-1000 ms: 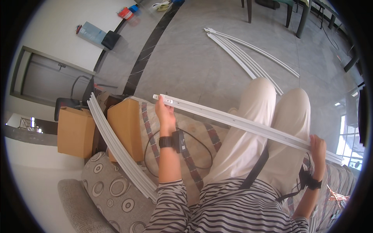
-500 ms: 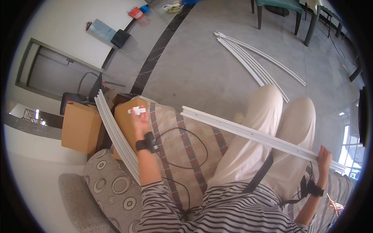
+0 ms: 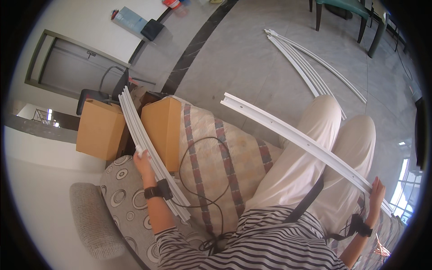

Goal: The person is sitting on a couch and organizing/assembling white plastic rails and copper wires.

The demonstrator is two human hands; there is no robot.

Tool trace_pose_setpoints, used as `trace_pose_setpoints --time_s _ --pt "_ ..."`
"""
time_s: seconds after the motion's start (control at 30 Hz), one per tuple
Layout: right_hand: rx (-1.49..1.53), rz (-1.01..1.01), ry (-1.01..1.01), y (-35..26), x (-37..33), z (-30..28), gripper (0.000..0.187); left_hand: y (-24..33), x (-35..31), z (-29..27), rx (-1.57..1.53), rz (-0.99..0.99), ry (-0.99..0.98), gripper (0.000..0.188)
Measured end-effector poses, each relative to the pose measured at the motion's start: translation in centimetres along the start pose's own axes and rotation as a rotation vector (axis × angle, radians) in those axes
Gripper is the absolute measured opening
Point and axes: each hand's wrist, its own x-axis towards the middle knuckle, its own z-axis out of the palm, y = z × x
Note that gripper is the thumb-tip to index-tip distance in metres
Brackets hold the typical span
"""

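Observation:
A long white slotted rail [image 3: 288,131] with small holes along it slants across my lap. My right hand [image 3: 377,193] is closed around its right end, while its left end points up over the sofa's front edge. My left hand [image 3: 144,163] pinches a small white plastic piece [image 3: 140,150], partly hidden by the fingers. That hand is beside a bundle of long white strips [image 3: 155,157] leaning across the sofa and boxes; whether it touches them, I cannot tell.
Two cardboard boxes [image 3: 101,130] stand at the left by the patterned sofa [image 3: 208,173]. A black cable [image 3: 181,168] loops over the sofa cover. More white strips [image 3: 299,65] lie on the grey floor ahead. A green chair [image 3: 344,8] is at the far right.
My left hand has moved back and left, with the small white piece, to the strip bundle. The rail's left end has risen. My right hand keeps its grip, and the view has shifted slightly.

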Motion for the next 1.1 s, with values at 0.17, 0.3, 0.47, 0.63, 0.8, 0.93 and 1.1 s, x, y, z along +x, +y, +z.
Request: trace_pose_setpoints --time_s 0.17,0.3,0.47,0.63,0.8,0.93,1.1 --pt "-0.040 -0.017 0.028 1.2 -0.1 -0.1 0.042 -8.9 1.0 -6.1 0.360 0.052 0.317 0.043" --pt "0.002 -0.064 0.003 0.7 0.6 0.9 0.041 -14.3 1.2 -12.5 0.433 0.066 0.245 0.045" --pt "-0.099 -0.023 -0.004 -1.4 -1.2 -2.5 0.034 -3.3 -4.9 1.4 0.509 0.612 0.062 0.046" --pt "-0.044 0.008 0.002 -8.0 -0.5 -0.8 0.022 13.7 -18.1 11.6 0.481 0.829 -0.402 0.052" --pt "0.097 -0.265 0.208 -14.4 -0.4 0.8 0.016 16.8 -29.1 21.7 0.330 1.163 -0.924 0.057" --pt "0.136 -0.122 0.550 -13.0 -1.7 -2.1 0.017 19.2 -34.9 26.3 0.335 1.409 -1.065 0.061" --pt "0.051 0.273 0.939 -3.0 -5.5 -4.6 0.025 17.7 -35.1 27.8 0.400 1.450 -1.041 0.056"
